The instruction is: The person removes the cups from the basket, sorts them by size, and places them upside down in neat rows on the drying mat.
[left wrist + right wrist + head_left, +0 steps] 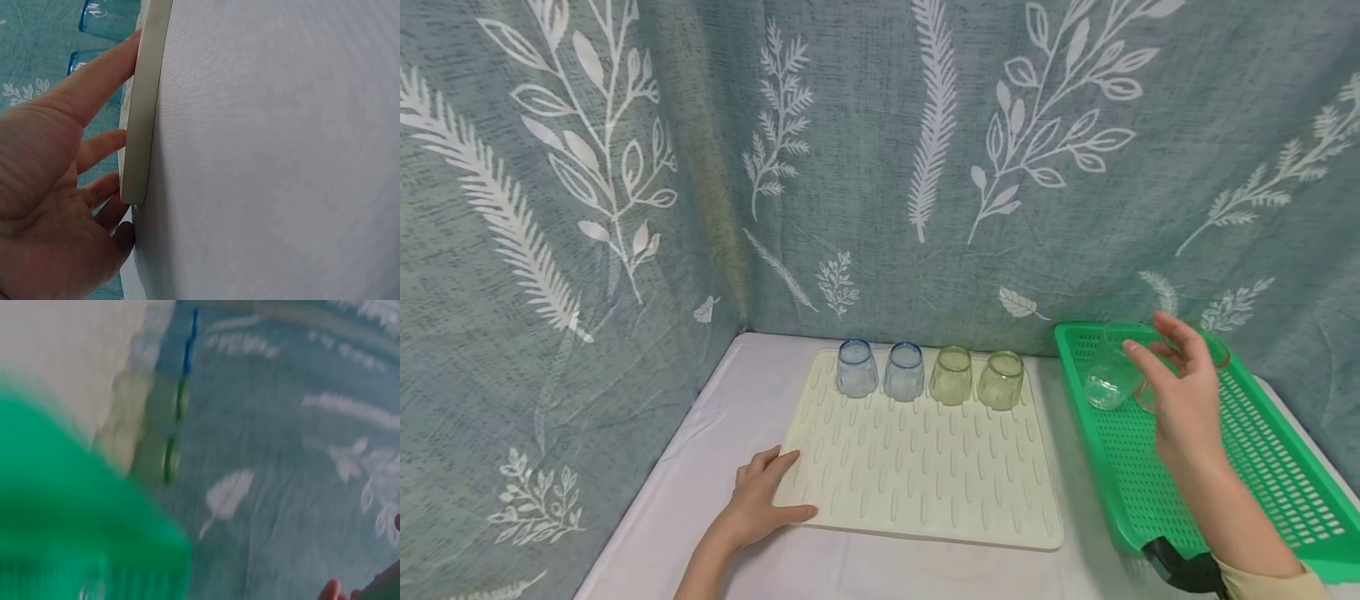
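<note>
On the cream ridged drying mat (917, 475), two blue-tinted glasses (857, 371) (904, 372) and two green-tinted glasses (951, 379) (1001, 383) form a row along the back edge. My left hand (758, 504) rests at the mat's front left corner, fingers and thumb spread and touching it. Over the green basket (1090, 467) is my right hand (1191, 392), thumb and fingers apart. A clear glass (1108, 385) stands in the basket beside that hand. Another glass with a reddish rim (1223, 358) is mostly hidden behind the hand. The right wrist view is blurred and shows only fingertips.
A white cloth (715, 417) covers the table. Behind and to the left hangs a blue-green curtain (865, 167) with white leaf prints. The basket's raised rim stands to the right of the mat. A black strap (1180, 568) is around the right wrist.
</note>
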The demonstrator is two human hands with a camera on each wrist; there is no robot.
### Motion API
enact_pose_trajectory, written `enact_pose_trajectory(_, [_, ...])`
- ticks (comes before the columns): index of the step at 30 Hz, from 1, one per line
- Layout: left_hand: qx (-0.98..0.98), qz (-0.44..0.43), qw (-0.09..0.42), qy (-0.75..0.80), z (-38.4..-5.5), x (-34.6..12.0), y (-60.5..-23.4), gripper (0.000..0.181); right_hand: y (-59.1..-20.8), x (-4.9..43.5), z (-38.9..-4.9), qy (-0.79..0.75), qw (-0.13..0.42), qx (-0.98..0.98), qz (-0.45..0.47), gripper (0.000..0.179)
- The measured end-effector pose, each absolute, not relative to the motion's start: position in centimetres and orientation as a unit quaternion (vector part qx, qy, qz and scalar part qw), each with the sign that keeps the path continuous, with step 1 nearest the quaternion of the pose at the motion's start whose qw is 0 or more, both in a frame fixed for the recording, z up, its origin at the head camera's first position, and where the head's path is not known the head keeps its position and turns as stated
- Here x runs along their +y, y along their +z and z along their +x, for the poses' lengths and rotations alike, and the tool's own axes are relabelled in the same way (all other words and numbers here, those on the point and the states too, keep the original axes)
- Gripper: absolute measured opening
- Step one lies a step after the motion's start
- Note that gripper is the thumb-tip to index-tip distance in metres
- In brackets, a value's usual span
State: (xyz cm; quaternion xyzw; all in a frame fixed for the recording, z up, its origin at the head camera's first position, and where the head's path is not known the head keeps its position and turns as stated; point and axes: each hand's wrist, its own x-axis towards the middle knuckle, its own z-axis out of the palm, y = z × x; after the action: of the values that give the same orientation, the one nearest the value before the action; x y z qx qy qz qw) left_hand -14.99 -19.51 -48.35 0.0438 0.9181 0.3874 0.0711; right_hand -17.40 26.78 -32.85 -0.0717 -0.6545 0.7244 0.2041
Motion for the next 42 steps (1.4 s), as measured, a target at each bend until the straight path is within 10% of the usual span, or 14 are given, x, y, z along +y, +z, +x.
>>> enact_pose_trajectory(22, [0.918,0.041,0.064,0.390,-14.8,-19.5,-48.3,0.092,-35.6,36.0,-22.7,0.484,0.215,-0.799,-0.284,0.083])
enact_pose_trajectory(42, [0.918,0.046,0.064,0.388,-14.9,-19.5,-48.5,0.091,-39.8,39.7,-24.4,0.525,0.012,-0.801,-0.289,0.099])
